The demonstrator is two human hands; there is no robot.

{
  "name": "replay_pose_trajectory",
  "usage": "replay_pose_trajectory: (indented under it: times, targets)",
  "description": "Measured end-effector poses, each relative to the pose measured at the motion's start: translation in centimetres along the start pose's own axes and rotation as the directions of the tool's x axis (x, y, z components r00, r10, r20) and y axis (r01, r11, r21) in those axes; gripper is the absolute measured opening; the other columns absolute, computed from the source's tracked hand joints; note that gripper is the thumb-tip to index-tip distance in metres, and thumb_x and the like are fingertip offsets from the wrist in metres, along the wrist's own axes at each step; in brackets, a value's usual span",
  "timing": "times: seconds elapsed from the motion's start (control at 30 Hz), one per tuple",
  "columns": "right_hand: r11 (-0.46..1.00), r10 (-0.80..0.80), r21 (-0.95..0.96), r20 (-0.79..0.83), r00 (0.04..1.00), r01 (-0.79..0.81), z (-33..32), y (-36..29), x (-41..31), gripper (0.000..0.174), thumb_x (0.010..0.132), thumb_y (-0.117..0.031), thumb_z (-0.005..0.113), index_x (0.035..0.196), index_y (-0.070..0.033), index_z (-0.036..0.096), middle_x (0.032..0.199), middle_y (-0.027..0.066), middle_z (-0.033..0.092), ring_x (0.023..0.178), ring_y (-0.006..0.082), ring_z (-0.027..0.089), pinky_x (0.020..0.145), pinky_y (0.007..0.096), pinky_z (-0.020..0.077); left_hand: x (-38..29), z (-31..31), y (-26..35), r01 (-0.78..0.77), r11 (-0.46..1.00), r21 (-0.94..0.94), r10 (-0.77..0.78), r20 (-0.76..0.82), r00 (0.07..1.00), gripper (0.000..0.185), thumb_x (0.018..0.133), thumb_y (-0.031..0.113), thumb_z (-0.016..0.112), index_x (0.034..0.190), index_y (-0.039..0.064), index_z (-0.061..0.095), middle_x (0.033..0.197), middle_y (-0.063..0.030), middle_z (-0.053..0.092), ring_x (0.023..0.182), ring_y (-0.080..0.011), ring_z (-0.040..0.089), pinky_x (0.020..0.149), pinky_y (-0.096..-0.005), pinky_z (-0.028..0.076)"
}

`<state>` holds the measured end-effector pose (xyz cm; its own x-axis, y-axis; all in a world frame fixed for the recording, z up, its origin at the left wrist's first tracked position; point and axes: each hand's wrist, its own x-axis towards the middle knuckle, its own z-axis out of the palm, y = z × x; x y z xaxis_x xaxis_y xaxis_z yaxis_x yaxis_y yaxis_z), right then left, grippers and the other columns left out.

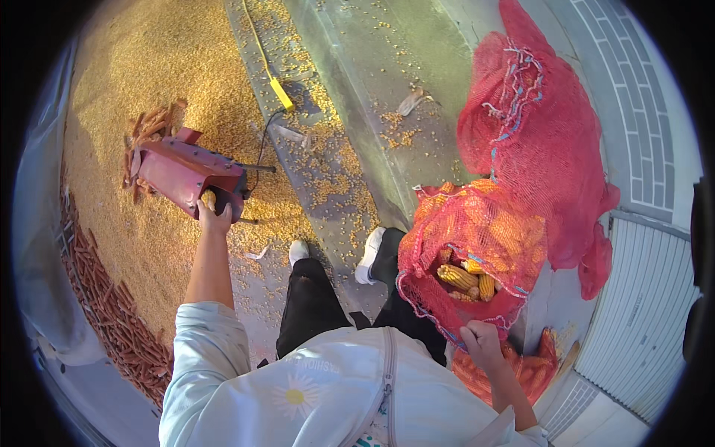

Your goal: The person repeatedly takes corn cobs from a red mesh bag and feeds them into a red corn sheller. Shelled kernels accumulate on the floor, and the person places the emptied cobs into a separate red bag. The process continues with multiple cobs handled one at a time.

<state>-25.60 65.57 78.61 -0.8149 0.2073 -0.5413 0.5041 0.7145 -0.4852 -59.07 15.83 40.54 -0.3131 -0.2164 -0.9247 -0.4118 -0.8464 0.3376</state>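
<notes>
At the mouth of a red metal corn sheller [187,170], my left hand [215,217] is by an ear of corn [208,199] that lies partly inside the opening; the fingers look spread, and how firmly they touch the ear is unclear. My right hand [481,339] grips the rim of a red mesh sack [413,285]. Several ears of dried yellow corn [457,276] show in the sack's open mouth, and more show through its mesh. Bare cobs [153,125] are heaped at the sheller's far end.
Loose kernels [167,56] cover the ground around the sheller. A yellow power connector [281,94] with its cord lies beyond it. Red mesh sacks [547,123] stand at the right, and another sack [536,369] lies near my right arm. Many bare cobs [106,302] lie at the left.
</notes>
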Motion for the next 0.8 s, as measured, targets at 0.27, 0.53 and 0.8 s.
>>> replay_pose_trajectory:
  times: [0.27, 0.53, 0.8]
  targets:
    - [0.909, 0.176, 0.372, 0.068, 0.982, -0.188, 2.6, 0.6, -0.5, 0.027, 0.094, -0.020, 0.056, 0.079, 0.003, 0.058, 0.075, 0.0158, 0.059, 0.069, 0.0279, 0.060, 0.065, 0.0384, 0.0463, -32.7, 6.3, -26.9, -0.854, -0.151, 0.498, -0.398, 0.760, 0.514, 0.090, 0.080, 0.050, 0.073, 0.147, 0.005, 0.032, 0.138, -0.0255, 0.044, 0.125, -0.0371, 0.050, 0.102, -0.0451, 0.045]
    - [0.939, 0.329, 0.161, -0.673, 0.662, -0.304, 4.3, 18.0, -0.8, 0.045, 0.095, -0.033, 0.055, 0.125, 0.000, 0.052, 0.107, 0.0153, 0.064, 0.087, 0.0233, 0.063, 0.073, 0.0360, 0.0503, -33.5, 12.9, -29.6, -0.009, 0.567, 0.824, -0.621, 0.434, 0.653, 0.035, 0.102, 0.017, 0.038, 0.123, -0.004, 0.055, 0.116, -0.0144, 0.064, 0.104, -0.0242, 0.063, 0.093, -0.0382, 0.051]
    - [0.578, 0.730, 0.816, -0.504, 0.462, -0.023, -4.0, 19.1, 2.3, 0.048, 0.094, -0.030, 0.056, 0.133, -0.002, 0.049, 0.125, 0.0152, 0.058, 0.107, 0.0258, 0.058, 0.084, 0.0375, 0.0496, -42.1, 21.9, -18.5, -0.724, 0.390, 0.568, -0.548, 0.775, 0.313, 0.061, 0.084, 0.025, 0.077, 0.129, -0.004, 0.048, 0.115, -0.0110, 0.064, 0.106, -0.0208, 0.061, 0.094, -0.0340, 0.049]
